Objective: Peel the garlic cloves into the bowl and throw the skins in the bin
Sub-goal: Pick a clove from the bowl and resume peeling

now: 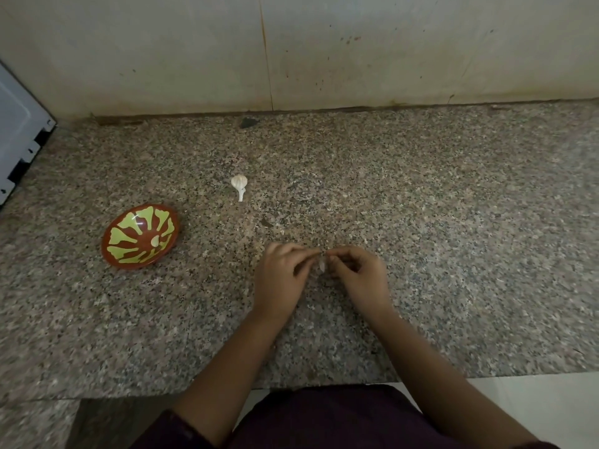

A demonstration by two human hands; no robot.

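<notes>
My left hand (280, 278) and my right hand (359, 277) meet over the granite counter (421, 222), fingertips together. Between them they pinch a small pale garlic clove (321, 265), mostly hidden by the fingers. A white garlic bulb (239, 183) with a short stalk lies on the counter behind the hands. To the left stands a red-brown bowl (111, 252) with a yellow-green pattern; one pale peeled clove (155, 240) lies inside it. No bin is in view.
A stained tiled wall (291, 53) runs along the back of the counter. A white appliance (16, 131) stands at the far left edge. The counter's front edge is close to my body, with pale floor (534, 409) at the lower right.
</notes>
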